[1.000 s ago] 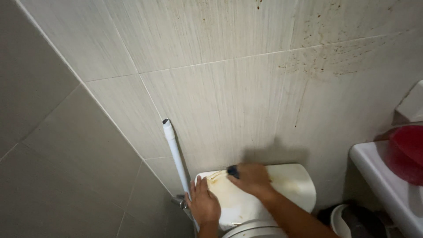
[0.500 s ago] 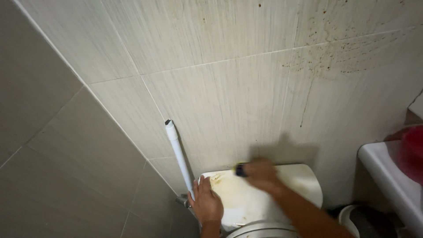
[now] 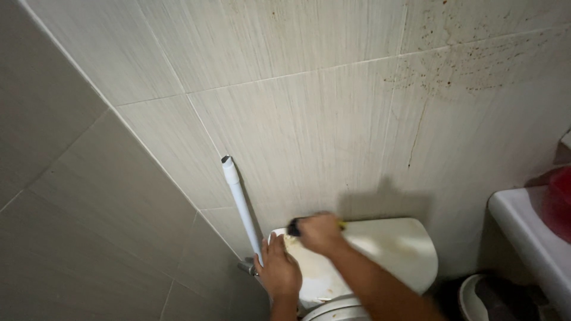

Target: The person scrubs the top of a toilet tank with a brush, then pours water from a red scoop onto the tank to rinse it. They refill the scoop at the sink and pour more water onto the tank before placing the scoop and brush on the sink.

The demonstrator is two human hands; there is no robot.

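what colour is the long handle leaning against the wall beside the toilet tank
White, with a darker cap at its top end. The handle shows best in the head view, by the left hand.

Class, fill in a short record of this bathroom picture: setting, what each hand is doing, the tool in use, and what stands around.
Setting: tiled corner, white toilet tank lid against the wall
Left hand: flat on the lid's left edge, fingers spread
Right hand: closed on a dark scrubbing tool with a yellow part, pressed to the lid; motion-blurred
Lid surface: yellowish smears near the hands
Beside the tank: white pole leaning in the corner
Right side: white sink edge, red container
Wall: brown spatter at upper right
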